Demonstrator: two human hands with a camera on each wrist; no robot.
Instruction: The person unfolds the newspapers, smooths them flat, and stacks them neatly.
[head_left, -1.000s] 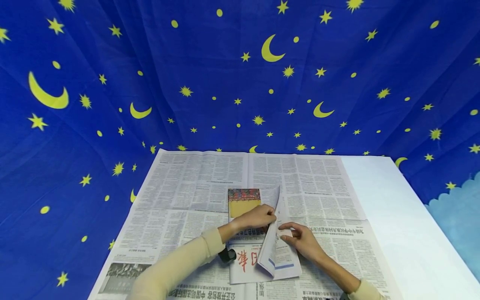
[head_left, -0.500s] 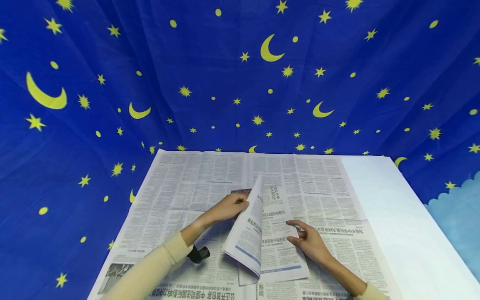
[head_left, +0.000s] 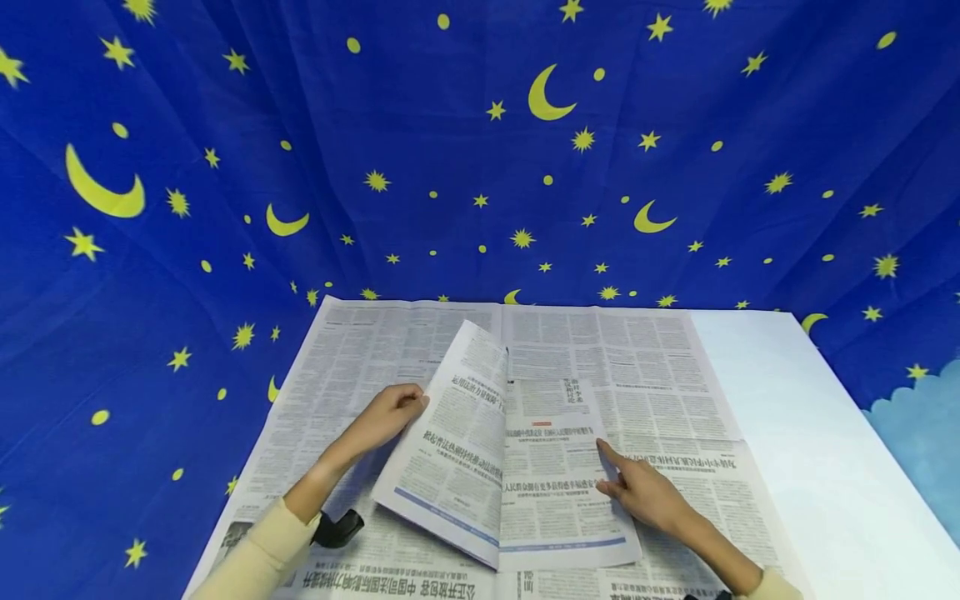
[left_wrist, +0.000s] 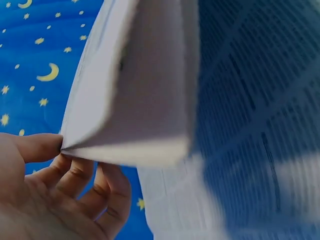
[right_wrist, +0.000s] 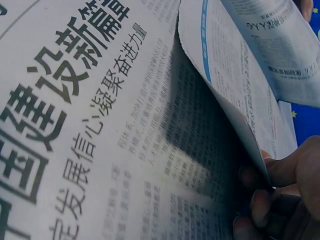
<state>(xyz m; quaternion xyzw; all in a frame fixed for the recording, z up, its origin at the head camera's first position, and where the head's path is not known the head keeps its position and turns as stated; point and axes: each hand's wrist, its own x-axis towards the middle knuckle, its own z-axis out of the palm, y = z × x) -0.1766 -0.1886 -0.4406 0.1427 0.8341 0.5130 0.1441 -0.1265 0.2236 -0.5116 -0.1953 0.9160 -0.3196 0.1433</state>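
A folded newspaper (head_left: 555, 500) lies opened out near the middle of the table, its left leaf raised at a slant. My left hand (head_left: 390, 412) pinches the outer edge of that lifted leaf between thumb and fingers; in the left wrist view the hand (left_wrist: 70, 185) grips the corner of the folded pages (left_wrist: 150, 90). At the right edge of the newspaper my right hand (head_left: 648, 492) holds the other side. In the right wrist view, the thumb of this hand (right_wrist: 295, 180) is on top of the page edge (right_wrist: 240, 125) and the fingers are underneath.
Large newspaper sheets (head_left: 360, 350) cover most of the table. A bare white strip of tabletop (head_left: 817, 433) runs along the right. Behind hangs a blue cloth (head_left: 450, 150) with yellow moons and stars. A black wrist strap piece (head_left: 337, 529) shows by the left sleeve.
My left hand has moved left, swinging the leaf over and opening the newspaper out. The coloured printed item seen under it earlier is now covered. My right hand has shifted slightly right.
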